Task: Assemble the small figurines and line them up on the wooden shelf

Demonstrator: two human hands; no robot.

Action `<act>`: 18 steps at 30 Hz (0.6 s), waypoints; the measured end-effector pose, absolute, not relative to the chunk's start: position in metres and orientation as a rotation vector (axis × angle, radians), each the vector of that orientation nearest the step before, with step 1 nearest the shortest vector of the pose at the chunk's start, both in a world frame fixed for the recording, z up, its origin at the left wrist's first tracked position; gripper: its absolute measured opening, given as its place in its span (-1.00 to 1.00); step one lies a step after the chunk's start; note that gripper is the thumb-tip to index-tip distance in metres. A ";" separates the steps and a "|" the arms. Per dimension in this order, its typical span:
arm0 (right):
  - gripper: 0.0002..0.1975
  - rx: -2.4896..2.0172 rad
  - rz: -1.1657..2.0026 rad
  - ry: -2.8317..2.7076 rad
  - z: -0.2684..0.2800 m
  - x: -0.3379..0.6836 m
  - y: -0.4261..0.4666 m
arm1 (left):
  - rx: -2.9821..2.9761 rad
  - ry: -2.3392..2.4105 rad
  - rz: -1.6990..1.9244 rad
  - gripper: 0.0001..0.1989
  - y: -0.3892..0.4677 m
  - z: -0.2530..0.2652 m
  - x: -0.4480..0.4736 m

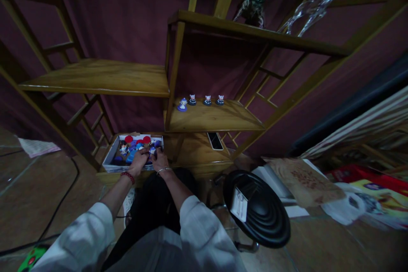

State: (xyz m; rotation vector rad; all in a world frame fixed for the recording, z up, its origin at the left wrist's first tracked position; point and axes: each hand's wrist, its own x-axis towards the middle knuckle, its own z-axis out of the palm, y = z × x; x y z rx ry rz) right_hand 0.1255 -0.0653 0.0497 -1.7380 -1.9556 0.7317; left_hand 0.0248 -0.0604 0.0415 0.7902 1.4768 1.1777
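Note:
Both hands are low over an open white box filled with small figurines and coloured round bases. My right hand pinches a small white-and-purple figurine between thumb and fingers. Close beside it, my left hand has its fingers bent together at the figurine's left; what they grip is too small and dark to make out. A dark-haired figurine lies in the box to the left, with red discs along its far side. On the shelf above stand a purple-based figurine and several pink-and-black figurines.
The box rests on the wooden rack's lowest board, with a phone to its right. A higher shelf overhangs the box. A black round stool bearing a small clear-and-white box stands right of my legs. Cables cross the floor at left.

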 end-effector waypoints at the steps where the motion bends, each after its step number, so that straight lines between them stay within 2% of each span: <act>1: -0.71 -1.767 0.735 -1.952 0.049 0.124 -0.065 | 0.817 1.468 1.156 -0.77 -0.060 0.040 0.024; 18: -0.74 -1.787 0.686 -1.977 0.045 0.123 -0.068 | 0.923 1.504 1.101 -0.79 -0.060 0.032 0.022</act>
